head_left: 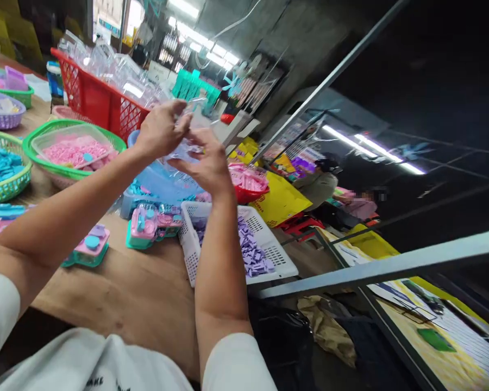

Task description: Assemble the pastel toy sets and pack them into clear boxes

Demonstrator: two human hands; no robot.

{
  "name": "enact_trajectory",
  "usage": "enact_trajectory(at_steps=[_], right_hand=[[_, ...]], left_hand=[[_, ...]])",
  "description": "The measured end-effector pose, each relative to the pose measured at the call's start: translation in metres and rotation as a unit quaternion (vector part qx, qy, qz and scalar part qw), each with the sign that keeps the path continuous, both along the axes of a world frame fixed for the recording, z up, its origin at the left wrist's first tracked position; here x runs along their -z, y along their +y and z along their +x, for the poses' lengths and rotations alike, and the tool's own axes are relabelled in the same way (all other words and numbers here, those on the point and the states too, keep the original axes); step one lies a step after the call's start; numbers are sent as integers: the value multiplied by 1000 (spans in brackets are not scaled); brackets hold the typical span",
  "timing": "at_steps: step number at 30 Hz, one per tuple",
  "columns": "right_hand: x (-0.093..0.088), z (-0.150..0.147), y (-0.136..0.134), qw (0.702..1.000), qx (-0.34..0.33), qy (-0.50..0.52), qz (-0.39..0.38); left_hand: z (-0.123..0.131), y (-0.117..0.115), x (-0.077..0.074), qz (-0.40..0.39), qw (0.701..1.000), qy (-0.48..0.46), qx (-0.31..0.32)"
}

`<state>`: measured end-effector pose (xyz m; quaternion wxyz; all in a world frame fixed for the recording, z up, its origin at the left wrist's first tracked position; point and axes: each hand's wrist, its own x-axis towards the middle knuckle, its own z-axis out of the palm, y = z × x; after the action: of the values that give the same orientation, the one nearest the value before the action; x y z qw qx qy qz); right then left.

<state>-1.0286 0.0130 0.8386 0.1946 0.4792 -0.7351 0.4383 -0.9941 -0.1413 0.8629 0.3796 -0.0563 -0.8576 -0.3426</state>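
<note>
- White T-shirt fabric lies nearest the camera, with two bare forearms stretching out over a brown bench.
- Left hand and right hand are raised close together, their fingers grasping a clear plastic piece in the air, just in front of a red basket. Blur and transparency hide its exact shape.
- That piece could slip, since it looks thin and smooth; pressing hard from both sides could bend or crack it.
- If dropped, it would probably fall onto the translucent blue basin below, where a see-through part would be hard to find.
- Right forearm crosses above a white perforated tray of purple plastic pieces; a lowered elbow could jolt it and scatter them.
- Left forearm passes over a pink-and-teal toy set; a low sweep could knock it. Another toy set stands beside the tray.
- Clear plastic cases heap above the red basket's rim; a bump could send some sliding.
- Left of the basin, a green basket holds pink parts. Past the tray, a slanting metal bar limits room rightward.
</note>
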Motion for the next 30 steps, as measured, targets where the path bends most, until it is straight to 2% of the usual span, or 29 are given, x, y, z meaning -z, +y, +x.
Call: enact_trajectory(at_steps=[1, 3, 5, 7, 9, 10, 12, 13, 14, 15, 17, 19, 21, 23, 26, 28, 30], right_hand=[[10, 30, 13, 1000, 19, 19, 2], [42, 92, 40, 997, 56, 48, 10], [87, 149, 62, 994, 84, 64, 32], [141, 192, 77, 992, 100, 10, 79], [194, 215, 86, 989, 102, -30, 106], [216, 220, 90, 987, 103, -42, 112], [249, 221, 98, 983, 118, -60, 127], [258, 219, 102, 980, 131, -62, 137], [262, 217, 107, 976, 145, -62, 148], [262, 215, 112, 973, 158, -60, 158], [255, 213, 120, 967, 186, -62, 165], [246, 215, 121, 961, 203, -81, 167], [239, 219, 113, 954, 204, -108, 191], [238, 224, 101, 942, 193, -131, 240], [237, 231, 87, 925, 196, -154, 287], [232, 232, 87, 923, 195, -168, 287], [223, 231, 93, 927, 176, -176, 281]], left_hand=[[22, 9, 15, 5, 1000, 18, 16], [73, 30, 55, 10, 998, 33, 50], [124, 50, 108, 23, 996, 32, 86], [163, 66, 169, 45, 993, 1, 105], [183, 75, 225, 47, 990, -67, 111], [187, 79, 249, 46, 987, -98, 121], [186, 82, 279, 27, 978, -136, 153], [183, 81, 284, 12, 975, -138, 175], [181, 77, 284, -8, 972, -130, 197], [180, 71, 278, -34, 970, -113, 213], [182, 47, 253, -90, 972, -72, 204], [187, 13, 221, -137, 983, -50, 114], [191, -22, 193, -138, 988, -60, -26], [191, -50, 177, -148, 972, -145, -109], [187, -68, 173, -209, 925, -296, -114], [186, -64, 175, -246, 898, -347, -110], [189, -51, 174, -258, 885, -367, -125]])
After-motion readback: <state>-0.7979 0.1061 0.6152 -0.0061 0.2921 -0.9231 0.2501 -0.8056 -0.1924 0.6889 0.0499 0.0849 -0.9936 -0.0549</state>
